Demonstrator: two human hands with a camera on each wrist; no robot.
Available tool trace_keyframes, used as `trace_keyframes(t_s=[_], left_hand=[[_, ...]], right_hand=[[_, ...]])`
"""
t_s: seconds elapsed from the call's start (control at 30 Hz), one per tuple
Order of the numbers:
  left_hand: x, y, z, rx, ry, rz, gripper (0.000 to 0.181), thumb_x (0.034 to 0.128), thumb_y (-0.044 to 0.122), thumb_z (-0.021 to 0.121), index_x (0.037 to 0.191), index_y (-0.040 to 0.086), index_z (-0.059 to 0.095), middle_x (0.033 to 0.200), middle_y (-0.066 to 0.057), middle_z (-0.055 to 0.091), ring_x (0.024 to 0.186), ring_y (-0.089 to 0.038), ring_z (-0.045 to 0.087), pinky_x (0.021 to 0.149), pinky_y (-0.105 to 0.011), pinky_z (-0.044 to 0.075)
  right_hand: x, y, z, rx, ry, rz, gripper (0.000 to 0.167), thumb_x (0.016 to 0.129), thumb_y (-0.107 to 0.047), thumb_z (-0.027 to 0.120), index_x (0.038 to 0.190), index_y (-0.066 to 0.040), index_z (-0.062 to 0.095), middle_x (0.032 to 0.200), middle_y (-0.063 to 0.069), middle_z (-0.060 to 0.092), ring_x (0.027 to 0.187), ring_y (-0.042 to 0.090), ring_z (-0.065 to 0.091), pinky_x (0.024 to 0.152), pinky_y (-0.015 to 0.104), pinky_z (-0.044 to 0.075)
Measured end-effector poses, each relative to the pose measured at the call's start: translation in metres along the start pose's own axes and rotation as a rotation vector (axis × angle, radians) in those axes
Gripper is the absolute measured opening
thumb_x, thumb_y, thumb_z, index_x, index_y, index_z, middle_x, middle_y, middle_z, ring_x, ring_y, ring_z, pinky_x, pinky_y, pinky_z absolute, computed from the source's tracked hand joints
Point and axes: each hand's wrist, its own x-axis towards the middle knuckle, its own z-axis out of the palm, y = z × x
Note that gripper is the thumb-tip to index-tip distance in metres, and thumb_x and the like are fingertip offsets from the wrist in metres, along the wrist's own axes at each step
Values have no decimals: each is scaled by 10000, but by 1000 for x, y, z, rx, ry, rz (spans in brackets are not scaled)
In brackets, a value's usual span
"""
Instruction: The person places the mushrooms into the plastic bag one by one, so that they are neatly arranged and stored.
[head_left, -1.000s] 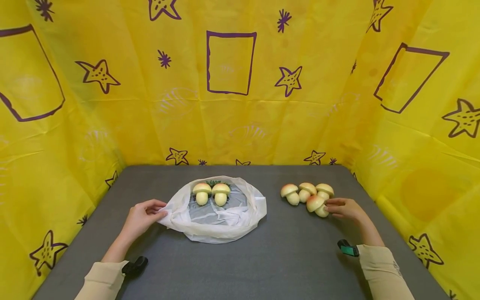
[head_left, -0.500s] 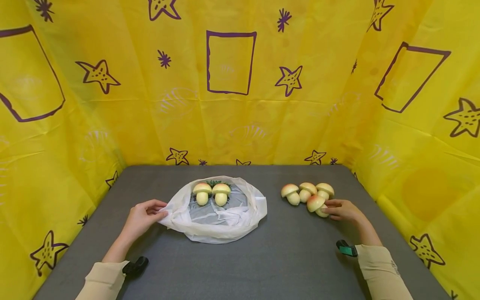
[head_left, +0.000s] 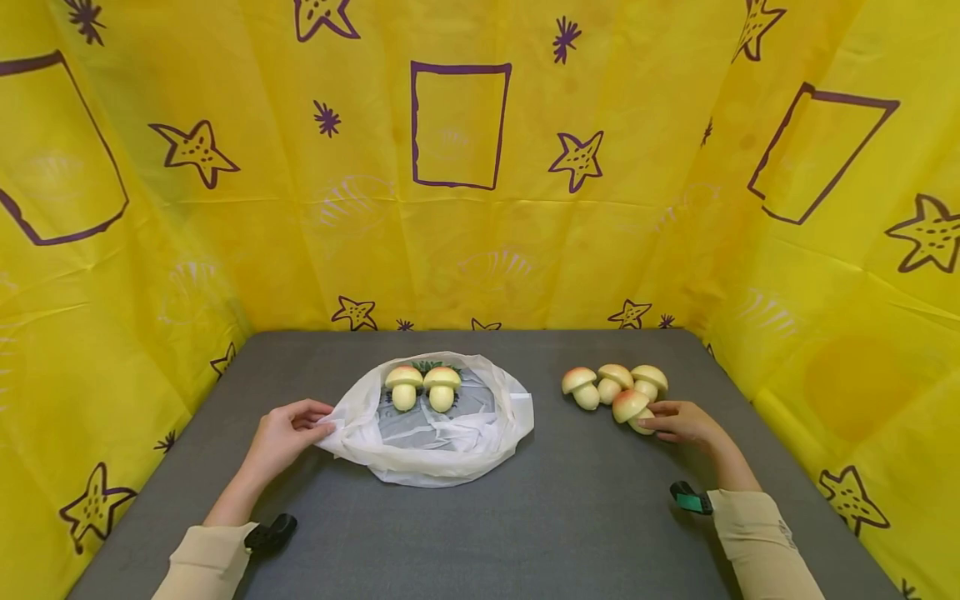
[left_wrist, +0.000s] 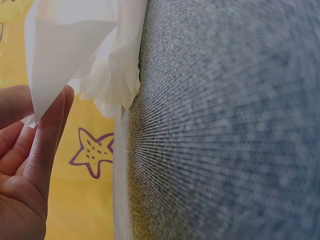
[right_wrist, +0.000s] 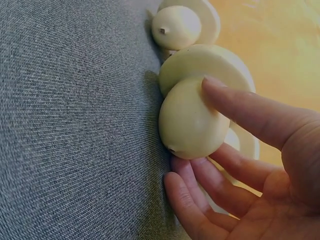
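Observation:
My left hand point(head_left: 283, 437) pinches the left edge of a thin white plastic bag point(head_left: 442, 468), whose mouth is spread wide. Inside the bag, two toy mushrooms point(head_left: 404, 395) with pale stems and yellowish-red caps sit side by side at the far side. On the right, my right hand point(head_left: 688, 423) holds the stem of the nearest toy mushroom point(head_left: 630, 406) of a small cluster. In the right wrist view the thumb lies on the stem of that mushroom point(right_wrist: 190, 120), and fingers curl around its other side. The mushroom is still down at the cloth.
Several more toy mushrooms point(head_left: 579, 385) lie just behind the held one, close together. A grey cloth-covered table point(head_left: 480, 533) bears everything. Yellow curtains point(head_left: 480, 250) with purple drawings stand along the back and both sides. Dark straps point(head_left: 272, 533) are on the wrists.
The right hand has shifted slightly left and closed in on the stem of the nearest mushroom. The left hand and bag have stayed in place.

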Motion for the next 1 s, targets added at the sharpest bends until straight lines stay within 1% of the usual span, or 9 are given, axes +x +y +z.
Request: trace_keyframes(t_s=[0.3, 0.4, 0.8, 1.0], left_hand=[[1, -2, 1, 9, 6, 10, 249, 796, 238, 771, 987, 94, 706, 893, -69, 709, 719, -32, 603, 646, -169, 508], [0, -2, 1, 7, 2, 6, 253, 799, 244, 768, 992, 93, 705, 898, -75, 708, 719, -38, 599, 646, -169, 507], [0, 2, -1, -1, -1, -7, 270, 796, 253, 770, 998, 84, 707, 914, -87, 709, 726, -39, 601, 651, -158, 502], [0, 2, -1, 9, -5, -13, 270, 799, 251, 767, 1002, 83, 707, 914, -87, 709, 732, -46, 602, 653, -159, 503]], right_hand=[[1, 2, -1, -16, -25, -12, 696, 868, -238, 691, 1335, 172, 378, 1335, 357, 438, 1008, 167, 613, 864, 364, 533], [2, 1, 0, -12, -24, -4, 698, 863, -240, 697, 1338, 163, 383, 1342, 348, 439, 1021, 174, 610, 864, 358, 533], [3, 1, 5, -24, -52, 5, 770, 863, -232, 696, 1362, 199, 299, 1386, 385, 353, 1094, 241, 580, 868, 352, 531], [1, 1, 6, -37, -56, 1, 756, 860, -228, 700, 1348, 204, 316, 1365, 384, 381, 1080, 243, 589, 860, 358, 534]])
